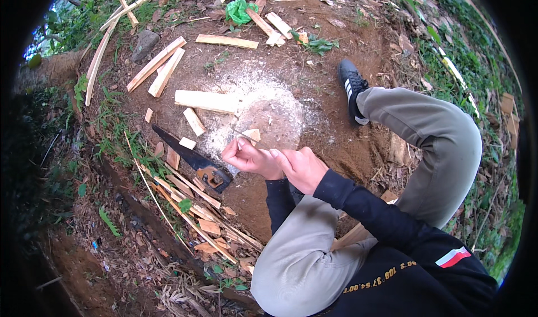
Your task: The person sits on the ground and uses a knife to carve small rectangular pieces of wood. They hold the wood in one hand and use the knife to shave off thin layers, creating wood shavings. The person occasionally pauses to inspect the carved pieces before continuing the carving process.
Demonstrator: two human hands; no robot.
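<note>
In front of my knees, my left hand (248, 156) is turned palm up with its fingers curled and the thumb pressed to a fingertip. A thin dark sliver shows just beyond those fingertips; whether they hold it is unclear. My right hand (302, 168) is closed around the left wrist, its thumb lying by the heel of the palm. Left of my hands, a hand saw (188, 153) lies on the ground, its wooden handle (213, 177) towards me. Just beyond my fingers are a small wood offcut (252, 135) and a pale wooden board (206, 100).
Sawdust (224, 81) surrounds a flat round patch (272, 121) ahead. Cut wood strips (227, 41) lie about, with more sticks (196, 210) piled at left. A grey stone (145, 45) and green plastic bag (241, 11) lie farther off. My shoe (352, 90) rests at right.
</note>
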